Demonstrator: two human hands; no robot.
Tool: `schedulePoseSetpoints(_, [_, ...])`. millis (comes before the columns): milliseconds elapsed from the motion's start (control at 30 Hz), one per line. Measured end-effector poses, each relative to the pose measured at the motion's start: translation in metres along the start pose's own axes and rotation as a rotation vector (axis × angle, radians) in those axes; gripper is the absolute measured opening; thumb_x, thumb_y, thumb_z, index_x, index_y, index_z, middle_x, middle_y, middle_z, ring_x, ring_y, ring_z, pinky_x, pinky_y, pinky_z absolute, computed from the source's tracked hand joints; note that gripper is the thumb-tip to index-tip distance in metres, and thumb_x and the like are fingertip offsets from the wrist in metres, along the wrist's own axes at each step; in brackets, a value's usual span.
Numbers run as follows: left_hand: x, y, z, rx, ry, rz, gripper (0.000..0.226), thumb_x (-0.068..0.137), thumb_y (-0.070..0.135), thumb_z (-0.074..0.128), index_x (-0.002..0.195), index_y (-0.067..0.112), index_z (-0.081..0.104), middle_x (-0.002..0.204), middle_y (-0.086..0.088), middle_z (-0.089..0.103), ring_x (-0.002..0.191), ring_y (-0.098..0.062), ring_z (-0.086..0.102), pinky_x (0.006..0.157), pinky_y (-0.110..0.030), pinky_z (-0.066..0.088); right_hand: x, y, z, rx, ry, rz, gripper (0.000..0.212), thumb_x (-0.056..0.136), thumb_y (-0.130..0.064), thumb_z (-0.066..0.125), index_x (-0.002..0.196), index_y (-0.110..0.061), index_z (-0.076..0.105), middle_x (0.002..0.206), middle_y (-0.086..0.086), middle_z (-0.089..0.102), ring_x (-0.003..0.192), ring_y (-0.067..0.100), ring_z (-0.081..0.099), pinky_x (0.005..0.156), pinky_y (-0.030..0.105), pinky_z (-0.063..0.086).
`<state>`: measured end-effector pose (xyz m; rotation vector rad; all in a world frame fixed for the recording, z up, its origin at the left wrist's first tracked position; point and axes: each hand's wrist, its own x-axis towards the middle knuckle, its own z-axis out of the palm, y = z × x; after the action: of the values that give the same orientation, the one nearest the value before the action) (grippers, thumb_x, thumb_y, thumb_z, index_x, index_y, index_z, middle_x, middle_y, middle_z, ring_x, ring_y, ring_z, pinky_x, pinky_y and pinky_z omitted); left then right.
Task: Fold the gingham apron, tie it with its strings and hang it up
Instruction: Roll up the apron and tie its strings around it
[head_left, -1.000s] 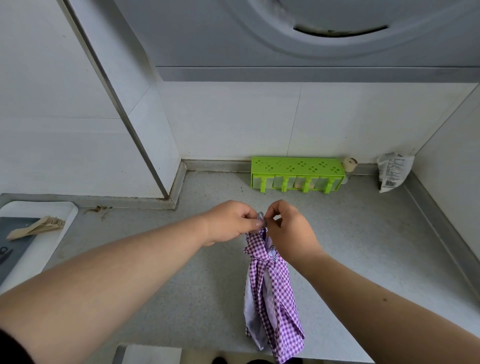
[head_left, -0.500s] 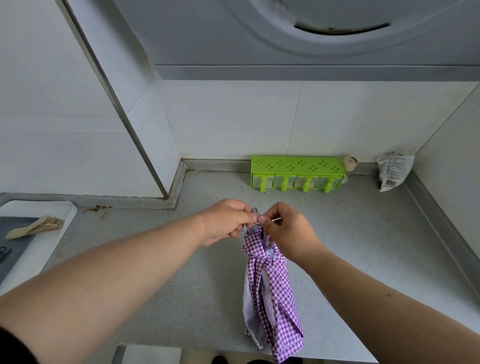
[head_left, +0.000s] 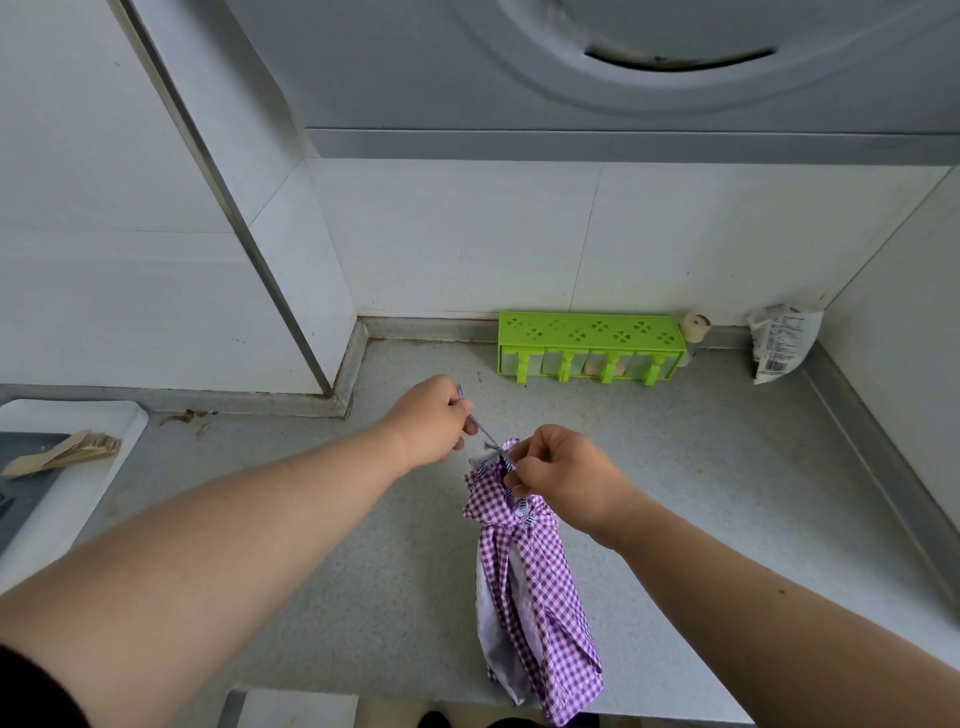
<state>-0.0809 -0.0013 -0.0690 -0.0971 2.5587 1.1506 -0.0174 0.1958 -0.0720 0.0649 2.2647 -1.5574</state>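
Observation:
The purple gingham apron (head_left: 535, 587) is bundled into a long narrow roll above the grey counter (head_left: 363, 597), gathered near its top and hanging down past the counter's front edge. A thin string (head_left: 483, 431) runs taut from the bundle's top up to the left. My left hand (head_left: 434, 418) pinches the far end of that string. At the bundle's top, my right hand (head_left: 563, 475) pinches the string close to the knot.
A green plastic rack (head_left: 589, 345) stands against the back wall, a small roll (head_left: 695, 327) and a white packet (head_left: 782, 348) to its right. A white tray (head_left: 67, 467) with wooden utensils sits at the left. A range hood (head_left: 623, 67) hangs overhead.
My left hand has pulled away up and to the left, drawing the string taut. My right hand has dropped slightly with the bundle's top.

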Motion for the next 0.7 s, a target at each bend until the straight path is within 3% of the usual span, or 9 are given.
schedulePoseSetpoints(67, [0.002,0.000,0.002,0.048,0.037,0.024,0.015,0.111,0.024,0.044,0.109,0.013,0.053,0.095,0.004,0.073,0.084,-0.017,0.072,0.080,-0.044,0.062,0.001,0.001,0.000,0.000,-0.016,0.011,0.011,0.091,-0.007,0.062,0.081,-0.006,0.058,0.092,0.001,0.078,0.087,0.018,0.077,0.087,0.053,0.060])
schedulePoseSetpoints(167, [0.001,-0.001,0.010,-0.003,0.060,0.005,0.016,0.111,0.025,0.044,0.102,0.016,0.054,0.096,0.002,0.073,0.086,-0.018,0.072,0.082,-0.047,0.063,0.002,0.002,0.000,0.058,-0.029,0.043,0.013,0.094,-0.009,0.062,0.081,-0.007,0.059,0.089,0.006,0.079,0.088,0.020,0.077,0.092,0.050,0.060])
schedulePoseSetpoints(333, [-0.007,-0.006,0.014,-0.172,-0.138,-0.169,0.019,0.109,0.034,0.051,0.113,0.017,0.058,0.109,-0.007,0.068,0.088,-0.022,0.070,0.076,-0.039,0.062,0.003,0.001,0.000,0.405,0.009,0.148,0.016,0.100,-0.005,0.057,0.084,-0.004,0.058,0.092,0.021,0.072,0.082,0.029,0.072,0.088,0.044,0.061])
schedulePoseSetpoints(433, [-0.013,-0.007,0.012,-0.133,-0.231,-0.256,0.029,0.105,0.039,0.055,0.098,0.011,0.060,0.092,-0.009,0.065,0.070,-0.021,0.066,0.064,-0.034,0.057,0.004,-0.002,0.000,0.558,0.041,0.181,0.013,0.099,-0.002,0.056,0.088,0.001,0.060,0.088,0.023,0.069,0.076,0.028,0.070,0.079,0.036,0.059])
schedulePoseSetpoints(500, [-0.017,-0.006,0.010,-0.136,-0.352,-0.263,0.032,0.103,0.036,0.055,0.087,0.009,0.064,0.082,-0.009,0.066,0.068,-0.022,0.064,0.065,-0.033,0.053,0.005,-0.006,0.000,0.628,0.065,0.192,0.009,0.099,-0.002,0.056,0.094,0.003,0.061,0.087,0.023,0.068,0.076,0.028,0.070,0.075,0.034,0.059])
schedulePoseSetpoints(600, [-0.023,0.000,0.013,-0.272,-0.453,-0.190,0.020,0.098,0.022,0.058,0.100,0.008,0.071,0.096,-0.009,0.071,0.085,-0.022,0.065,0.072,-0.033,0.054,0.005,-0.014,0.002,0.728,0.087,0.158,0.009,0.100,-0.002,0.053,0.102,0.004,0.058,0.092,0.025,0.065,0.079,0.032,0.071,0.073,0.035,0.061])
schedulePoseSetpoints(700, [-0.028,0.008,0.018,-0.328,-0.387,-0.106,0.033,0.079,0.024,0.065,0.108,0.010,0.074,0.101,-0.007,0.072,0.093,-0.018,0.065,0.084,-0.035,0.053,0.003,-0.022,0.005,0.711,0.109,0.097,0.009,0.100,0.001,0.047,0.103,0.001,0.056,0.093,0.022,0.066,0.085,0.033,0.071,0.080,0.041,0.062])
